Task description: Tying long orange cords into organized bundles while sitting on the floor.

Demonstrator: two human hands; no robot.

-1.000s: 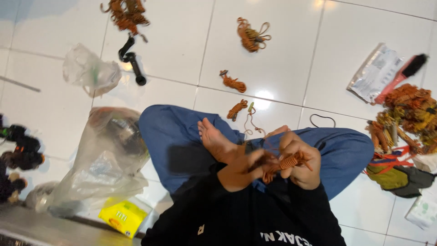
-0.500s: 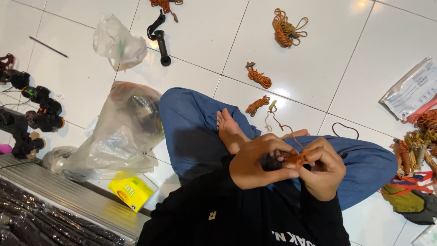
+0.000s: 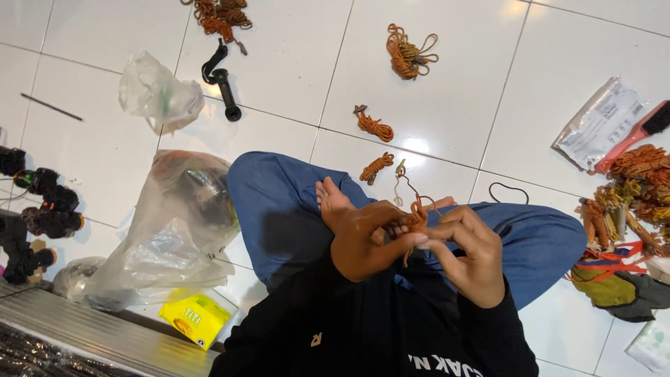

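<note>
At nine o'clock lies a clear plastic bag (image 3: 174, 230) on the floor. Centre, our left hand (image 3: 363, 244) and right hand (image 3: 471, 255) close their fingers on an orange cord (image 3: 417, 218) above our lap. At three o'clock, cord bundles (image 3: 628, 188).

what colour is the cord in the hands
Orange, seen in the head view: the cord is pinched between the left hand and right hand.

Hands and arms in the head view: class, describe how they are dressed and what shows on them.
Both the left hand and the right hand are bare, with no gloves, rings or watch showing. Long black sleeves reach each wrist.
</note>
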